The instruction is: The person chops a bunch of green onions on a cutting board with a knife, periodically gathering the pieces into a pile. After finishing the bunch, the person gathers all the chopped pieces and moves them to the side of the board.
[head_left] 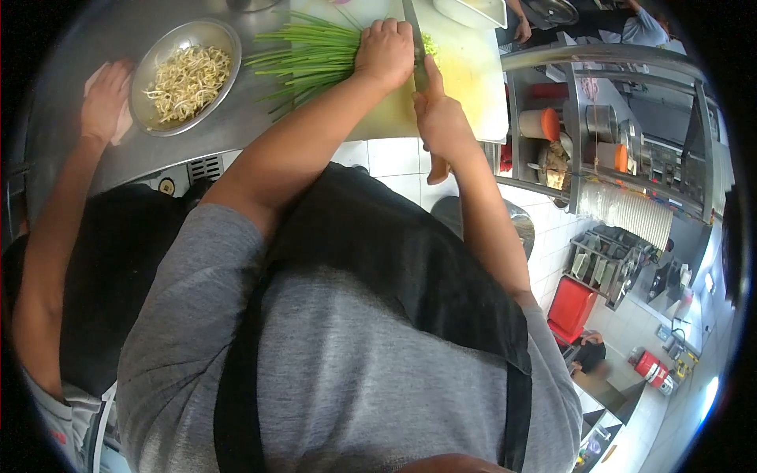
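Note:
A bunch of long green stalks (315, 55) lies across the cutting board (477, 94). My left hand (385, 54) presses down on the stalks near their right end, fingers curled together around them. The wooden handle of a knife (412, 17) is in my right hand (443, 126), with the index finger stretched along the blade. The blade stands on the board right beside my left fingers. Small chopped green pieces (429, 46) lie just past the blade, partly hidden by it.
Left of the stalks stands a metal bowl of bean sprouts (188, 83). A co-worker's hand (105, 98) rests on a cloth beside it. A white container (471, 13) is at the board's far edge. Metal shelves (579, 118) with pots stand at the right.

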`<act>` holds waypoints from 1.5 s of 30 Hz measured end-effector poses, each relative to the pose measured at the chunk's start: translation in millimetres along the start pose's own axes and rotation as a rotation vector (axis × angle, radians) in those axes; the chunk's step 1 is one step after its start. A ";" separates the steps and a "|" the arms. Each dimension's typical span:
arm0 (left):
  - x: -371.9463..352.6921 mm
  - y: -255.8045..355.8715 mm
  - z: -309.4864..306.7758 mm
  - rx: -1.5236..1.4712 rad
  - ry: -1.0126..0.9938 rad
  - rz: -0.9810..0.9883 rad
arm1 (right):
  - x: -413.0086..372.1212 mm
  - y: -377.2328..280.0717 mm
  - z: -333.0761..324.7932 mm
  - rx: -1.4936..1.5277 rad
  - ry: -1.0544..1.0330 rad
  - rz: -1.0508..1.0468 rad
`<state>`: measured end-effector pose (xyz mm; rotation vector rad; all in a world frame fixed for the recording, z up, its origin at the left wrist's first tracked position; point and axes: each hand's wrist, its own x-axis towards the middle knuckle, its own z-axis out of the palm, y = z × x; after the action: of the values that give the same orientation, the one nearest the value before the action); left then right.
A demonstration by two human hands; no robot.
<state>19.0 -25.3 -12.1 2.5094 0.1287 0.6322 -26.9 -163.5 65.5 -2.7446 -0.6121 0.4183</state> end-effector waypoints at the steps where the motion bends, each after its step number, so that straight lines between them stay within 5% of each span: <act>1: 0.1 -0.7 -0.5 -0.003 -0.002 0.003 | 3.6 1.6 -5.0 0.028 -0.019 -0.024; 7: -1.2 -1.5 0.5 0.006 0.015 0.025 | -17.5 -32.0 -60.0 0.236 -0.229 0.154; 12: -1.1 1.4 -3.6 0.017 -0.042 -0.001 | -4.3 -1.2 5.9 0.025 0.011 -0.021; 16: 3.9 2.1 -3.1 0.046 -0.042 0.013 | 3.2 -6.3 -3.9 0.024 -0.089 0.073; 22: 22.1 11.0 -59.5 0.088 -0.328 0.118 | 2.7 -11.8 -4.8 0.019 -0.126 0.127; 26: 16.2 -15.0 -94.4 0.328 -0.570 0.415 | 2.7 -11.5 -5.1 0.014 -0.137 0.155; 29: 5.5 -40.3 -65.7 0.230 -0.317 0.527 | 3.5 -12.8 -6.2 0.013 -0.143 0.158; 35: 1.9 -19.5 -49.2 0.454 -0.401 0.449 | 5.9 0.1 5.6 0.015 -0.031 0.047; 45: -16.6 -16.9 -42.1 0.100 -0.172 0.241 | 5.1 2.5 8.9 0.027 0.019 0.012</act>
<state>-14.6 5.8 3.4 2.6869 -0.2134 0.5104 -24.6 -161.4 55.3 -2.7249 -0.5809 0.3999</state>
